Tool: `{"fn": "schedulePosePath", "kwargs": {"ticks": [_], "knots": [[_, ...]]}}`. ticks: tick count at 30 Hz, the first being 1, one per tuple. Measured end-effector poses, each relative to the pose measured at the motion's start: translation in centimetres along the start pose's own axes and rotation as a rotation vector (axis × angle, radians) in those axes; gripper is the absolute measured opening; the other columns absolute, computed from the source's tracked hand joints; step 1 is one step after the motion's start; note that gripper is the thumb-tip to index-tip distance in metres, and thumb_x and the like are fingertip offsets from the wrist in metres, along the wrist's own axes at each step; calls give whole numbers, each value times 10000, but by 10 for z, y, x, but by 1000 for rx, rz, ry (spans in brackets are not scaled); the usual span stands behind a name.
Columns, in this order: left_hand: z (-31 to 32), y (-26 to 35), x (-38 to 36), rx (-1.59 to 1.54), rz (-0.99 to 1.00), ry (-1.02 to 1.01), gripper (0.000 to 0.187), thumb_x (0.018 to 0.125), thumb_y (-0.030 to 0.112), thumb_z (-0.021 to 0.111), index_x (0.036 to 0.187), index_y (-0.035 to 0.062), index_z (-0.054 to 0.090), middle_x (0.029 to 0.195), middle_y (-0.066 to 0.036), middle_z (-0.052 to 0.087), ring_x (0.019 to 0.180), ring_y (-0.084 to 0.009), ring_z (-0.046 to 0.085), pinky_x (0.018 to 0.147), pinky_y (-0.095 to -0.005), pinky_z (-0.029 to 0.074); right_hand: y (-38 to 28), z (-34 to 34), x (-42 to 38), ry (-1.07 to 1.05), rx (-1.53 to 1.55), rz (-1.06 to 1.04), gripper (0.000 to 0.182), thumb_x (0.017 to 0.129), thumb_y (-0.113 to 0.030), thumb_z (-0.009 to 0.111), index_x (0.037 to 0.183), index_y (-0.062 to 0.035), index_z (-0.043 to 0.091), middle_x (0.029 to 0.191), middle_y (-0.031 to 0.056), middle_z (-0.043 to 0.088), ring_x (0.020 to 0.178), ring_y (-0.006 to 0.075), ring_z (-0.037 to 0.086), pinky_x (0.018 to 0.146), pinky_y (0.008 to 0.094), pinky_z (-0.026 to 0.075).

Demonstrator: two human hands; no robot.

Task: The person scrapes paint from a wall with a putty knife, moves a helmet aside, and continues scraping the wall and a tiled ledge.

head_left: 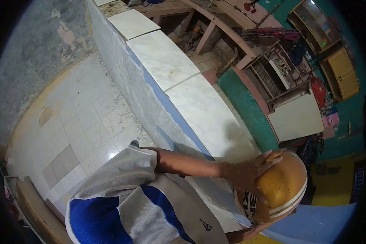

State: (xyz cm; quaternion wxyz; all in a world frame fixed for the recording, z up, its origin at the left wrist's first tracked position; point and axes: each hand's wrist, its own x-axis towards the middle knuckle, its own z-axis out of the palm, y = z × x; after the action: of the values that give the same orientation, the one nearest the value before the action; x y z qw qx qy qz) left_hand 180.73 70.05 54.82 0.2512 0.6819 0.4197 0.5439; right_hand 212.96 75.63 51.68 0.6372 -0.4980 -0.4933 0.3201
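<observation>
A glossy yellow-orange helmet [286, 179] with white stripes and dark lettering is at the lower right. My left hand [254, 171] reaches across from the left and grips the helmet's near side, its fingers curved over the top. A small orange-brown piece shows by the fingertips; I cannot make out what it is. My right hand [256, 228] supports the helmet from below, with most of its fingers hidden behind the shell.
A long ledge topped with white marble-look tiles [199, 110] runs diagonally past the helmet. Beyond it are pinkish shelves, a metal rack [268, 73] and wooden cabinets [341, 75]. Pale floor tiles [81, 126] lie to the left, beside a rough grey wall.
</observation>
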Motion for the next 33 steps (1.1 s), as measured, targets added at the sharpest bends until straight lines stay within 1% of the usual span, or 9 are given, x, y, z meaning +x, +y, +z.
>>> {"fn": "schedulePosePath", "kwargs": {"ticks": [7,13,14,21,23,25,28,31,33], "knots": [[-155,-11,-72,-13,-50,74,1358,643,703,795,1573,90,19,1610,-235,19,1466,-511,51,1184,-597,206,-26,131,-84,-140,-10,27,557,982,-454,537,1160,72,589,1081,159,622,942,245,596,788,367,497],[-291,-25,-119,-14,-37,199,1319,652,709,786,1565,45,103,1592,-265,82,1465,-507,96,1170,-579,236,-68,276,-155,-314,-2,40,555,985,-446,529,1195,66,578,1118,149,620,980,239,595,824,357,494],[-316,-24,-126,32,-40,238,1272,671,692,788,1553,22,162,1564,-278,169,1449,-498,168,1166,-552,253,-72,298,-167,-351,-2,43,554,986,-444,527,1201,65,576,1124,148,620,986,238,594,830,355,493],[-462,-43,-177,94,56,425,963,810,470,779,1511,15,301,1497,-225,346,1394,-358,356,1160,-430,304,-100,423,-245,-561,35,95,555,991,-435,517,1242,57,563,1167,137,618,1031,230,593,873,344,490],[-501,-39,-189,137,65,468,858,856,425,739,1501,28,336,1469,-208,406,1381,-334,383,1156,-410,314,-111,470,-270,-558,90,3,524,1002,-430,522,1229,40,564,1138,111,612,1024,203,591,841,319,480],[-535,-53,-198,253,40,500,820,878,424,708,1494,19,351,1468,-203,419,1384,-325,389,1157,-403,310,-133,509,-297,-624,146,42,475,1007,-414,525,1197,19,566,978,56,619,829,120,594,673,253,453],[-575,-33,-209,155,-49,519,799,902,463,652,1496,19,356,1481,-197,418,1398,-320,379,1161,-404,296,-128,535,-301,-817,96,124,421,1018,-410,507,1146,-16,580,818,-9,583,609,39,492,523,201,357],[-600,-34,-217,155,-9,490,804,913,500,602,1503,18,346,1509,-193,389,1417,-313,357,1168,-405,279,-133,556,-323,-739,55,173,374,1026,-397,500,1125,-47,589,734,-49,548,512,-1,397,451,193,266],[-604,-39,-224,112,-22,508,809,923,543,545,1496,7,348,1523,-185,376,1425,-302,344,1177,-412,258,-147,560,-330,-794,31,79,323,1026,-368,513,1086,-61,593,729,-56,528,534,2,401,462,209,277]]}}
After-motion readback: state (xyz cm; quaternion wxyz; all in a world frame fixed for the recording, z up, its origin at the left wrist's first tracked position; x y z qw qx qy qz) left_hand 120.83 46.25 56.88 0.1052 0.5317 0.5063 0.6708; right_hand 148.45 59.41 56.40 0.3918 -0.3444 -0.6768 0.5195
